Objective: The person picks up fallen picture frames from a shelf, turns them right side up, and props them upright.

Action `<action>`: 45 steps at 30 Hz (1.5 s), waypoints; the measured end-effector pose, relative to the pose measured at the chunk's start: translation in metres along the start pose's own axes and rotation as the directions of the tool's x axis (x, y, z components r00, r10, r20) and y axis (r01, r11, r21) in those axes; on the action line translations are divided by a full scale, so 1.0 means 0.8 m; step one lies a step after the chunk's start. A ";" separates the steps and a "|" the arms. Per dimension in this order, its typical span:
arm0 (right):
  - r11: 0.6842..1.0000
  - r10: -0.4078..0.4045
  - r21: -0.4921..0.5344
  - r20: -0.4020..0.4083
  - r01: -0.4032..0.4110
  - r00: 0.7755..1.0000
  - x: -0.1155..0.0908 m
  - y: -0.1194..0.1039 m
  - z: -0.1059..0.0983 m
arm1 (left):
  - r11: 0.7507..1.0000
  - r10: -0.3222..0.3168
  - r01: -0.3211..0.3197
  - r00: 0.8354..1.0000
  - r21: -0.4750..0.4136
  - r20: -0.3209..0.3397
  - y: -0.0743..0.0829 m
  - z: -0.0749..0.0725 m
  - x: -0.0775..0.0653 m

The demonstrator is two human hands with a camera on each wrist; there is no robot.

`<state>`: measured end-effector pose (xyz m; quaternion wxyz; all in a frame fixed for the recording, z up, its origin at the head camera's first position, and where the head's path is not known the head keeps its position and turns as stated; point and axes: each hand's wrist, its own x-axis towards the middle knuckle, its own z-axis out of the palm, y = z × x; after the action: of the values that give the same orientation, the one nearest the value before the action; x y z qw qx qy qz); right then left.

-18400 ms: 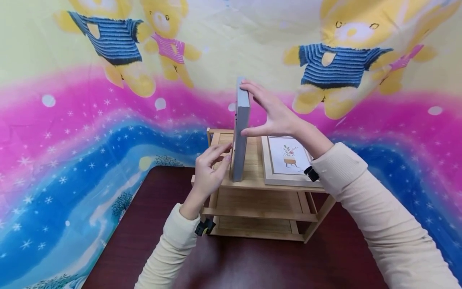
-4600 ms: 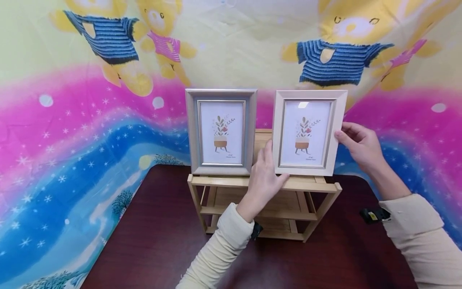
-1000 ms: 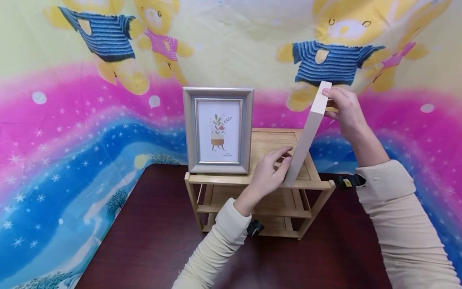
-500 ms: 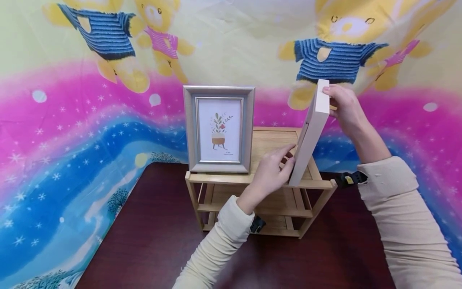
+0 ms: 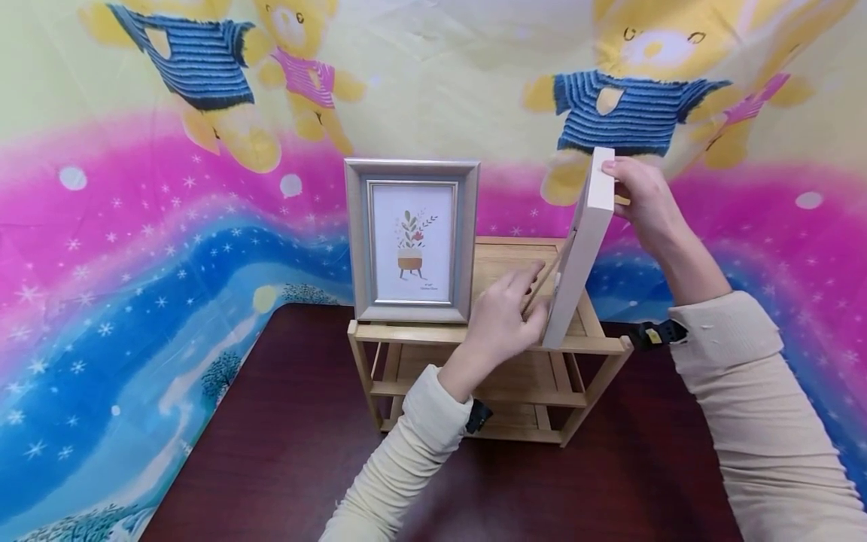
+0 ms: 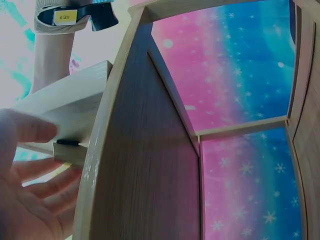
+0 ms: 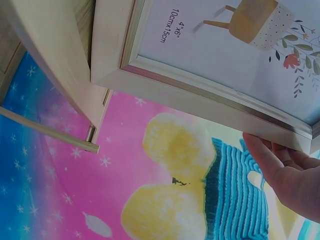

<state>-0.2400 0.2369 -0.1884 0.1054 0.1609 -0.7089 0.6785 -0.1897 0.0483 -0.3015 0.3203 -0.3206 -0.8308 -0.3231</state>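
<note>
A white picture frame [image 5: 576, 260] stands edge-on at the right front of the wooden shelf rack [image 5: 511, 254], its back turned left. My right hand [image 5: 646, 203] grips it near the top, thumb on its edge; the right wrist view shows the plant print [image 7: 210, 45] in its front. Behind the frame, a thin stand leg [image 5: 546, 278] is swung out. My left hand [image 5: 497, 324] has its fingers curled round the leg's lower end; in the left wrist view the fingers [image 6: 52, 187] lie behind the leg's end [image 6: 70, 153]. A silver-grey picture frame [image 5: 360, 248] stands upright at the left, facing me.
The rack's front rail [image 5: 413, 333] runs below both frames, with two lower shelves under it. The rack stands on a dark red table [image 5: 284, 429]. A cloth printed with bears [image 5: 440, 75] hangs behind.
Earlier the white frame lay flat, then stood facing me; now it is turned edge-on. The silver-grey frame was turned to face me. In the last half second my left hand drew the stand leg out.
</note>
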 end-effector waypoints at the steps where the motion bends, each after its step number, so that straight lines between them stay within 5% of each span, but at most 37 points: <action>1: 1.000 0.002 0.000 -0.002 -0.002 1.000 0.000 0.000 0.000 | 1.000 -0.003 0.003 1.000 0.004 0.020 0.000 -0.001 0.000; 4: 1.000 0.002 -0.009 -0.005 -0.002 1.000 0.001 0.000 0.000 | 0.999 -0.019 0.017 0.999 0.044 0.041 -0.002 -0.003 0.001; 10: 0.998 0.013 -0.068 0.012 -0.012 1.000 0.003 0.000 0.000 | 0.993 -0.057 0.061 0.997 0.097 -0.050 -0.005 -0.007 0.003; 15: 0.995 0.006 -0.095 0.009 -0.005 1.000 0.003 -0.001 0.000 | 0.993 -0.055 0.061 0.997 0.098 -0.054 -0.004 -0.008 0.002; 20: 0.983 -0.180 0.002 -0.104 0.181 0.978 0.002 0.004 0.008 | 0.993 -0.046 0.052 0.997 0.102 -0.058 -0.002 -0.009 0.000; 25: 0.911 -0.413 -0.081 -0.165 0.405 0.896 0.002 0.006 0.013 | 0.994 -0.044 0.051 0.997 0.102 -0.071 -0.005 -0.009 -0.001; 28: 0.888 -0.447 -0.181 -0.130 0.422 0.885 -0.003 0.008 0.013 | 0.995 -0.050 0.056 0.996 0.087 -0.077 -0.006 -0.009 -0.002; 32: 0.838 -0.483 -0.278 0.024 0.470 0.875 -0.014 0.012 0.009 | 0.996 -0.056 0.062 0.995 0.072 -0.081 -0.007 -0.008 -0.003; 38: 0.678 -0.441 -0.490 0.325 0.548 0.837 -0.025 0.009 -0.004 | 0.995 -0.072 0.076 0.995 0.061 -0.062 -0.006 -0.006 -0.005; 41: 0.581 -0.396 -0.591 0.396 0.560 0.829 -0.026 0.004 -0.002 | 0.995 -0.081 0.084 0.995 0.057 -0.052 -0.005 -0.006 -0.006; 45: 0.523 -0.341 -0.654 0.426 0.546 0.838 -0.028 -0.003 0.005 | 0.994 -0.092 0.094 0.995 0.048 -0.044 -0.006 -0.006 -0.007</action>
<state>-0.2178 0.2350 -0.1949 0.2446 0.3609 -0.8660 0.2450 -0.1885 0.0402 -0.3049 0.3299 -0.2667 -0.8459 -0.3233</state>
